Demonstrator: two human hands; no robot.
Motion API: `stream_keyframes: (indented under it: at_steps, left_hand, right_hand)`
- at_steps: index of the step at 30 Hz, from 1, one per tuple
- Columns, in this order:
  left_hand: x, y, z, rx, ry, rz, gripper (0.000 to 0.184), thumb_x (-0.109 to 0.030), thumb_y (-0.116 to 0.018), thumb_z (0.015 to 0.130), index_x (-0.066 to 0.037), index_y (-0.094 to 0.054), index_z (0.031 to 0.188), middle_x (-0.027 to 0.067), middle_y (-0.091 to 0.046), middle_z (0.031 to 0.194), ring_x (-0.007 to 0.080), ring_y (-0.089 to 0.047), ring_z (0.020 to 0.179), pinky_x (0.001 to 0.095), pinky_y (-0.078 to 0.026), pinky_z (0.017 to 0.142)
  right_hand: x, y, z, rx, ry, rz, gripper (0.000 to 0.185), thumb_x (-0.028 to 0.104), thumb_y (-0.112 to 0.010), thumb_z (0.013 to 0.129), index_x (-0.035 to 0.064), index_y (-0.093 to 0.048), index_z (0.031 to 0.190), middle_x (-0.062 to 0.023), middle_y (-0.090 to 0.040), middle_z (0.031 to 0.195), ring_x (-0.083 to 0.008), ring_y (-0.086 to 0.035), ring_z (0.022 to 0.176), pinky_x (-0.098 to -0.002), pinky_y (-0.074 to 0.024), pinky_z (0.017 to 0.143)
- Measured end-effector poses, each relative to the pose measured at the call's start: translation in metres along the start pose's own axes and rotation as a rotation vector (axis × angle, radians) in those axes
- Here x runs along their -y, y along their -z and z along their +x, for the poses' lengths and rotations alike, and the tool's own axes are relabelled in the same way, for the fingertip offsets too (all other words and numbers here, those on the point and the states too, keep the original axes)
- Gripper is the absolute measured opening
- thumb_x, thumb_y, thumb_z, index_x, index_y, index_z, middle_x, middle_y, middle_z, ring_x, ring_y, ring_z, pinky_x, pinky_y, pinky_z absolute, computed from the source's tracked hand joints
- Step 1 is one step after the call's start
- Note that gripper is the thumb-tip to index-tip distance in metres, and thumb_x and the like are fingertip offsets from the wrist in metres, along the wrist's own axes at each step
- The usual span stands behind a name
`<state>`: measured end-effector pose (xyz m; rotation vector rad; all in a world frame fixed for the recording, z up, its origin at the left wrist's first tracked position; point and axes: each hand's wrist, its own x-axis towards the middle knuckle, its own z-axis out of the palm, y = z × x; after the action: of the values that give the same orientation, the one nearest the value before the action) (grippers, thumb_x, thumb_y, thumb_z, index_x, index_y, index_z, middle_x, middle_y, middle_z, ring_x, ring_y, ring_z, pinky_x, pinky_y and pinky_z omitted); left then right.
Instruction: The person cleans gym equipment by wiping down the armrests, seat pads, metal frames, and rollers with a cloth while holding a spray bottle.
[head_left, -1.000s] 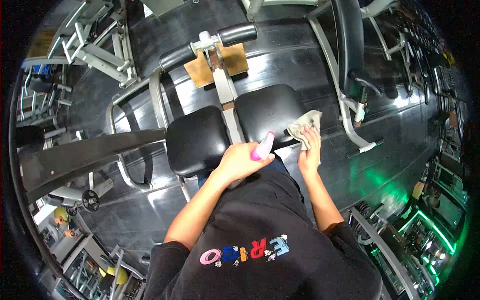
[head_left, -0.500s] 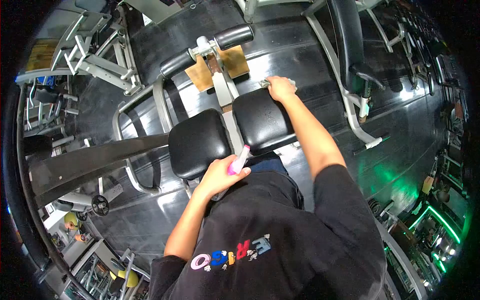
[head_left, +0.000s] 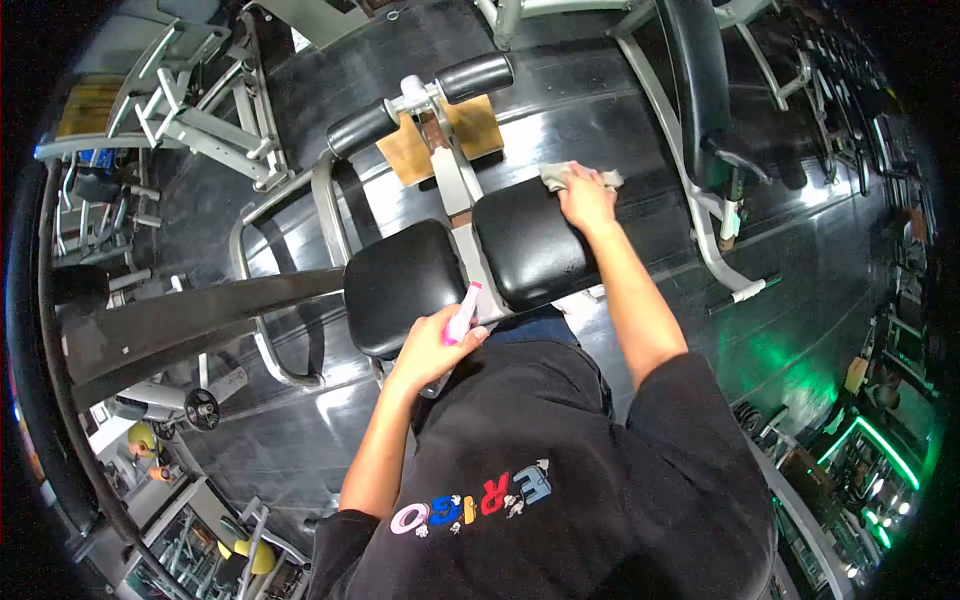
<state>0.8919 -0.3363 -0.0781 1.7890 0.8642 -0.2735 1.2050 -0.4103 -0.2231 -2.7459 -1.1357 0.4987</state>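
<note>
My right hand [head_left: 588, 205] presses a crumpled light grey cloth [head_left: 556, 176] onto the far right corner of the right black seat pad [head_left: 528, 245]. Some of the cloth sticks out on both sides of my fingers. Closer to my body, my left hand [head_left: 430, 352] is wrapped round a small white and pink spray bottle [head_left: 464, 315], its pink tip pointing up and away from me. That hand is by the near edge of the left black seat pad [head_left: 405, 285]. A grey metal beam [head_left: 472, 262] runs between the two pads.
Beyond the pads, black foam rollers [head_left: 364, 129] sit on a post above a wooden board [head_left: 474, 125]. A dark padded beam [head_left: 200, 325] reaches in from the left. Another machine's grey frame [head_left: 660, 110] stands at the right, and a rack machine [head_left: 215, 120] at the upper left.
My right hand and the cloth have shifted slightly right and nearer along the pad's corner. My left hand has moved a little left with the bottle, which tilts slightly differently.
</note>
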Motion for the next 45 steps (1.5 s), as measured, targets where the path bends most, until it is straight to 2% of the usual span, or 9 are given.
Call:
stream_keyframes:
  at_steps: [8, 12, 14, 18, 22, 30, 36, 39, 45]
  left_hand:
    - [-0.010, -0.002, 0.014, 0.057, 0.002, -0.029, 0.038, -0.036, -0.069, 0.083, -0.003, -0.063, 0.102, 0.0090, -0.064, 0.074, 0.0178, -0.064, 0.071, 0.0323, -0.049, 0.068]
    - [-0.013, -0.008, 0.021, 0.109, -0.034, 0.074, 0.035, -0.032, -0.067, 0.084, -0.002, -0.062, 0.101, 0.0088, -0.065, 0.075, 0.0181, -0.065, 0.074, 0.0328, -0.049, 0.070]
    - [-0.013, -0.013, 0.025, 0.145, -0.043, 0.034, 0.035, -0.033, -0.067, 0.084, -0.002, -0.062, 0.102, 0.0085, -0.065, 0.075, 0.0174, -0.064, 0.073, 0.0321, -0.049, 0.070]
    - [-0.020, -0.015, 0.022, 0.179, -0.098, 0.070, 0.036, -0.033, -0.068, 0.085, -0.002, -0.061, 0.102, 0.0069, -0.064, 0.075, 0.0136, -0.063, 0.070, 0.0294, -0.049, 0.069]
    - [-0.007, -0.013, 0.015, 0.168, -0.045, 0.003, 0.037, -0.034, -0.068, 0.085, -0.002, -0.061, 0.103, 0.0062, -0.064, 0.077, 0.0116, -0.062, 0.071, 0.0287, -0.049, 0.068]
    - [-0.031, -0.018, 0.022, 0.248, -0.033, 0.193, 0.050, -0.050, -0.069, 0.077, -0.001, -0.064, 0.084, 0.0203, -0.062, 0.069, 0.0352, -0.064, 0.066, 0.0422, -0.049, 0.065]
    - [-0.051, -0.031, 0.032, 0.261, -0.200, 0.232, 0.041, -0.041, -0.073, 0.077, -0.003, -0.064, 0.088, 0.0140, -0.062, 0.068, 0.0242, -0.062, 0.061, 0.0370, -0.047, 0.062]
    - [-0.039, -0.029, 0.029, 0.141, -0.220, 0.075, 0.041, -0.040, -0.074, 0.075, -0.004, -0.065, 0.092, 0.0172, -0.064, 0.074, 0.0339, -0.065, 0.068, 0.0385, -0.050, 0.065]
    - [-0.019, -0.017, 0.021, 0.063, -0.134, -0.020, 0.043, -0.040, -0.070, 0.079, -0.004, -0.062, 0.101, 0.0115, -0.061, 0.072, 0.0191, -0.059, 0.065, 0.0331, -0.047, 0.065]
  right_hand:
    - [-0.025, 0.027, -0.140, 0.086, 0.575, -0.118, 0.064, 0.019, -0.070, 0.071, 0.0338, -0.055, 0.132, -0.0038, -0.045, 0.143, -0.0265, -0.036, 0.136, -0.0511, -0.0280, 0.111]
    - [-0.067, -0.019, -0.043, -0.231, 0.280, 0.387, 0.051, 0.020, -0.064, 0.081, 0.0143, -0.057, 0.131, -0.0146, -0.058, 0.129, -0.0306, -0.051, 0.121, -0.0434, -0.0361, 0.106]
    - [-0.060, 0.000, 0.004, 0.124, -0.051, 0.852, 0.049, 0.027, -0.058, 0.090, 0.0023, -0.053, 0.132, -0.0217, -0.057, 0.129, -0.0342, -0.053, 0.119, -0.0412, -0.0373, 0.104]
    - [-0.066, -0.020, 0.051, 0.385, -0.326, 0.931, 0.048, 0.037, -0.050, 0.099, 0.0028, -0.053, 0.132, -0.0103, -0.060, 0.126, -0.0202, -0.054, 0.117, -0.0314, -0.0386, 0.100]
    - [-0.089, -0.008, -0.038, -0.089, 0.122, 0.890, 0.043, 0.030, -0.048, 0.099, 0.0017, -0.054, 0.130, -0.0183, -0.060, 0.126, -0.0256, -0.055, 0.121, -0.0329, -0.0389, 0.102]
    - [-0.067, 0.002, -0.156, -0.141, -0.314, 1.092, 0.038, 0.012, -0.051, 0.095, 0.0044, -0.054, 0.132, -0.0153, -0.057, 0.134, -0.0237, -0.055, 0.121, -0.0318, -0.0407, 0.101]
    - [-0.034, -0.003, -0.129, -0.456, 0.040, 0.514, 0.053, 0.004, -0.055, 0.077, 0.0182, -0.059, 0.128, -0.0150, -0.044, 0.144, -0.0426, -0.035, 0.134, -0.0510, -0.0333, 0.108]
    - [-0.011, 0.010, -0.142, -0.128, 0.323, 0.192, 0.059, 0.011, -0.067, 0.074, 0.0262, -0.056, 0.130, -0.0066, -0.041, 0.146, -0.0362, -0.032, 0.137, -0.0510, -0.0380, 0.102]
    - [0.029, 0.008, -0.051, 0.181, 0.612, 0.122, 0.048, 0.024, -0.063, 0.083, 0.0300, -0.055, 0.130, -0.0019, -0.043, 0.144, -0.0297, -0.039, 0.131, -0.0590, -0.0377, 0.101]
